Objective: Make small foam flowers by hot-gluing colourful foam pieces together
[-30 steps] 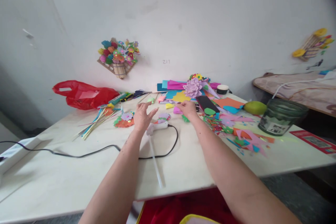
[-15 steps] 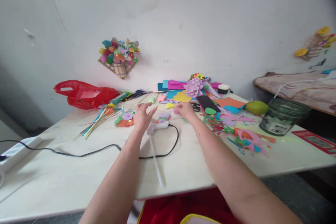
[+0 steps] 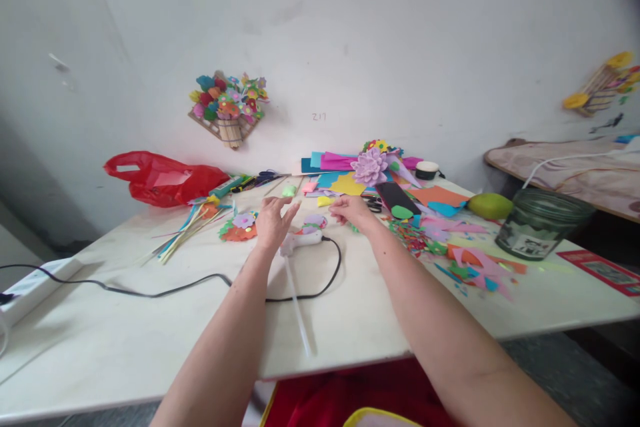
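My left hand (image 3: 273,221) is over the middle of the table, thumb apart from the fingers, with nothing visible in it. Just right of it lies a white glue gun (image 3: 307,239), a long clear glue stick (image 3: 299,310) jutting from its back toward me. My right hand (image 3: 354,211) is beyond the gun's cable, fingertips pinched together; whatever they hold is hidden. By those fingertips lie a yellow foam piece (image 3: 324,201) and a purple foam flower (image 3: 315,221). Foam flowers with an orange and a lilac one (image 3: 239,227) sit left of my left hand.
A red plastic bag (image 3: 165,180) and thin sticks (image 3: 185,233) lie at left, with a white power strip (image 3: 40,283) nearer me. Coloured foam sheets (image 3: 345,163), a dark phone (image 3: 397,199), foam scraps (image 3: 475,263) and a green glass jar (image 3: 543,223) occupy the right side.
A pink piece that showed at my right fingertips is out of sight now, and those fingers have shifted slightly. My left hand has barely moved.
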A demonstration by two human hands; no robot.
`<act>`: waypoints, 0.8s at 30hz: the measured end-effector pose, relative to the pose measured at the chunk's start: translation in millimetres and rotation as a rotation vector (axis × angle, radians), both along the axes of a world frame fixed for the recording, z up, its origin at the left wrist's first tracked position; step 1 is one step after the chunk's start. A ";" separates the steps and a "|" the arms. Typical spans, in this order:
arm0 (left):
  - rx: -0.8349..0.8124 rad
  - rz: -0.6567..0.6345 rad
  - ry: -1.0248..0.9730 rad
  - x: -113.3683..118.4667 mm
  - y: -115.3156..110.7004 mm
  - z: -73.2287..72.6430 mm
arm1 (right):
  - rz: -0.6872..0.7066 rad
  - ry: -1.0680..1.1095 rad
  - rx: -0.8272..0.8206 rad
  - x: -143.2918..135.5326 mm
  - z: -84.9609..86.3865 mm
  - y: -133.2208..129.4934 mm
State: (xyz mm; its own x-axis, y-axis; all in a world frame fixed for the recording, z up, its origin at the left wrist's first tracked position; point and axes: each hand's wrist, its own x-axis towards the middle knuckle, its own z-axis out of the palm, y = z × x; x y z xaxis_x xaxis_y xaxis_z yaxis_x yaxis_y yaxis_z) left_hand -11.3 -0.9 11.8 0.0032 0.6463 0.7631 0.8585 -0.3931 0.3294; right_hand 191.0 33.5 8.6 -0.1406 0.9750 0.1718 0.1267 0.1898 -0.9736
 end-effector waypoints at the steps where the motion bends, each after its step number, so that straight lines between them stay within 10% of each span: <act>1: 0.002 -0.003 -0.003 -0.2 0.4 -0.2 | 0.008 0.018 -0.019 -0.3 0.5 -0.5; 24: -0.016 -0.019 0.001 0.0 1.1 -1.4 | -0.026 0.016 -0.096 -5.3 -1.2 -1.9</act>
State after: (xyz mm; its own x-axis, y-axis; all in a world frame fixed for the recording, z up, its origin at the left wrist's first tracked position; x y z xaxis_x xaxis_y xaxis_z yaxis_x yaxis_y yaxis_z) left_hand -11.3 0.2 10.4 0.0163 0.6581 0.7528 0.8515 -0.4038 0.3345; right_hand 185.7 31.6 7.4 -0.1132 0.9904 0.0792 0.1147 0.0922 -0.9891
